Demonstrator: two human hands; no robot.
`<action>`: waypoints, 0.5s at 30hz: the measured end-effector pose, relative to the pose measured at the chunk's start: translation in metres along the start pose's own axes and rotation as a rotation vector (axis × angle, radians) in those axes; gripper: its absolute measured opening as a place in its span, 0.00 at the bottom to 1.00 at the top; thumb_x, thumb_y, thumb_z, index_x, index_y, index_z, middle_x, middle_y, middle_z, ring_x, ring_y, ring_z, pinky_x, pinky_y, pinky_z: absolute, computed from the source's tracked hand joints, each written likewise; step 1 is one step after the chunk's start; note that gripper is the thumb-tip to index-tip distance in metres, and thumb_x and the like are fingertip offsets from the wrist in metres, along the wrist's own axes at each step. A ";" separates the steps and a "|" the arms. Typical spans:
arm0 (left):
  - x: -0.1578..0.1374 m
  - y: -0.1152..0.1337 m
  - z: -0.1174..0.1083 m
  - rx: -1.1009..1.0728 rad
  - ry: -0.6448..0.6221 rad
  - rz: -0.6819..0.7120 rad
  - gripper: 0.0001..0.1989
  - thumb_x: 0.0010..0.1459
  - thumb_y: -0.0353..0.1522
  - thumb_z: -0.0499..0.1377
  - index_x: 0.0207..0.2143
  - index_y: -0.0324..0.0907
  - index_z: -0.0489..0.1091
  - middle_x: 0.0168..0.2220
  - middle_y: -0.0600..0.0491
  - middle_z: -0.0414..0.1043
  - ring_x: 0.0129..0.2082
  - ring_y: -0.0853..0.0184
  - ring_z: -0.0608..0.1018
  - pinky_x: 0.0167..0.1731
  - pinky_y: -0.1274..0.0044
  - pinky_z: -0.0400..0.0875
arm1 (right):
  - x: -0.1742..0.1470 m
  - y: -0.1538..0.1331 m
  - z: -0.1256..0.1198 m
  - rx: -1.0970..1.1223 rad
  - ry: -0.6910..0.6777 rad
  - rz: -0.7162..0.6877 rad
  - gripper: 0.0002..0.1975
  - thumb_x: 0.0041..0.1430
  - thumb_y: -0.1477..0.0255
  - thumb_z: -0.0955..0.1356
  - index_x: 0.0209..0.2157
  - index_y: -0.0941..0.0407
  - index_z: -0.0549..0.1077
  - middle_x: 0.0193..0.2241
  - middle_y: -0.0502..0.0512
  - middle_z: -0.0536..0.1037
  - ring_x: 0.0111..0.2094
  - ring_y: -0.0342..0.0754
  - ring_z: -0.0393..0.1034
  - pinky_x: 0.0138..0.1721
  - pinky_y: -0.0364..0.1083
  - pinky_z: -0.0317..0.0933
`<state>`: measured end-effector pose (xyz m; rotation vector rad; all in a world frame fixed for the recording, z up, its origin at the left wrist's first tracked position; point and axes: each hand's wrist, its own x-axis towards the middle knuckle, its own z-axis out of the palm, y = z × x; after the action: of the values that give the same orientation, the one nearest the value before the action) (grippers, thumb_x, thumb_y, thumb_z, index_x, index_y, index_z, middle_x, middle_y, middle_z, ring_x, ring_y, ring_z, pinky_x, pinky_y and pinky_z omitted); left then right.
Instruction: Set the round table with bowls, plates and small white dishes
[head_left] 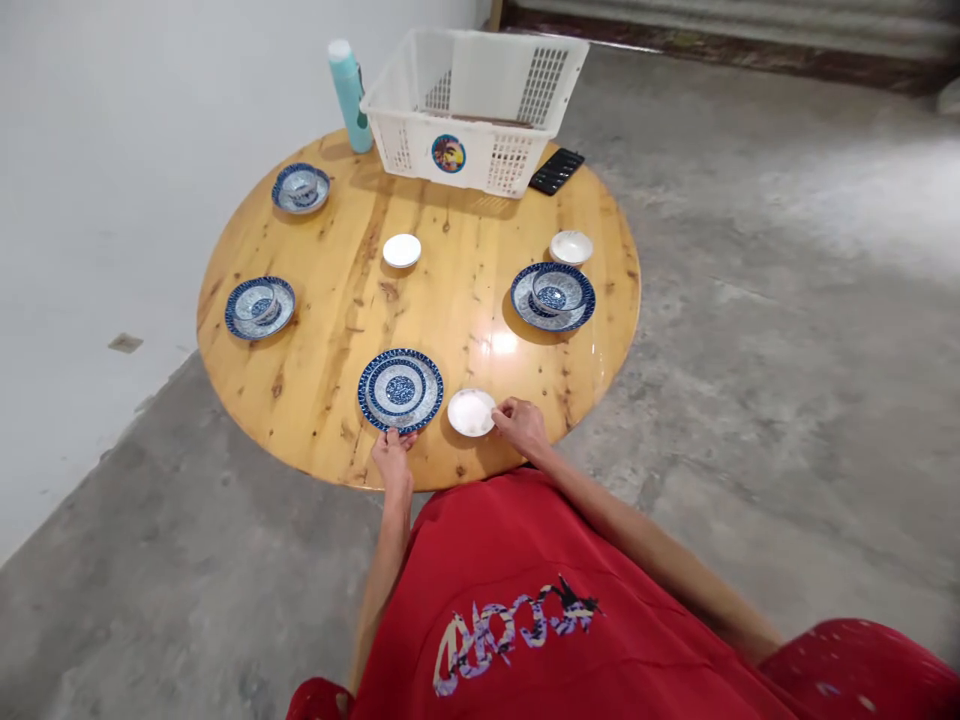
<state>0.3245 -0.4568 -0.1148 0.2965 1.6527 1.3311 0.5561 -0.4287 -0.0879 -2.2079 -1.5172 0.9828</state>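
My left hand (393,460) grips the near rim of a blue-and-white patterned plate (400,391) at the front of the table. Just to the right of that plate is a small white saucer (471,413), its right edge pinched between the thumb and fingers of my right hand (521,425). Further right stands another blue-patterned plate (517,300) with a glass bowl (558,292) on it. A white dish (571,247) sits right behind that plate. Near the table's middle lies a small white dish (402,251).
Two more blue plates with bowls, one nearer (286,312) and one farther (319,196), stand along the left side of the round wooden table (337,330). At the back are a turquoise bottle (350,100), a white plastic basket (465,160) and a black tray-like object (557,171). A wall is on the left.
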 end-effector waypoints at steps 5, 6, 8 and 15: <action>-0.011 -0.003 -0.001 -0.032 -0.011 -0.064 0.14 0.64 0.41 0.60 0.31 0.40 0.70 0.27 0.50 0.78 0.29 0.67 0.82 0.33 0.77 0.76 | 0.009 0.004 0.006 0.077 -0.015 0.016 0.10 0.57 0.69 0.65 0.29 0.58 0.77 0.23 0.55 0.79 0.29 0.50 0.75 0.34 0.44 0.62; -0.014 -0.005 0.000 -0.009 -0.035 -0.088 0.16 0.63 0.43 0.61 0.31 0.39 0.70 0.28 0.49 0.78 0.29 0.66 0.82 0.33 0.77 0.76 | 0.011 0.003 0.006 0.090 -0.016 0.022 0.10 0.57 0.69 0.65 0.29 0.58 0.76 0.23 0.55 0.79 0.29 0.50 0.75 0.33 0.44 0.62; -0.022 -0.009 0.004 0.064 -0.125 -0.127 0.19 0.61 0.46 0.63 0.32 0.38 0.72 0.29 0.47 0.79 0.27 0.66 0.81 0.30 0.77 0.75 | 0.015 0.001 0.005 0.102 -0.019 0.026 0.09 0.57 0.69 0.65 0.29 0.57 0.76 0.21 0.54 0.79 0.29 0.50 0.76 0.33 0.44 0.62; -0.035 -0.014 0.048 0.248 -0.445 -0.081 0.12 0.66 0.35 0.60 0.30 0.38 0.73 0.29 0.50 0.78 0.24 0.72 0.78 0.27 0.82 0.72 | 0.032 -0.004 0.002 0.108 -0.012 -0.031 0.09 0.56 0.71 0.66 0.28 0.58 0.77 0.21 0.56 0.79 0.29 0.52 0.76 0.33 0.45 0.63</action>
<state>0.3848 -0.4560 -0.1062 0.6186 1.4286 0.9160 0.5584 -0.3987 -0.0989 -2.1019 -1.4623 1.0446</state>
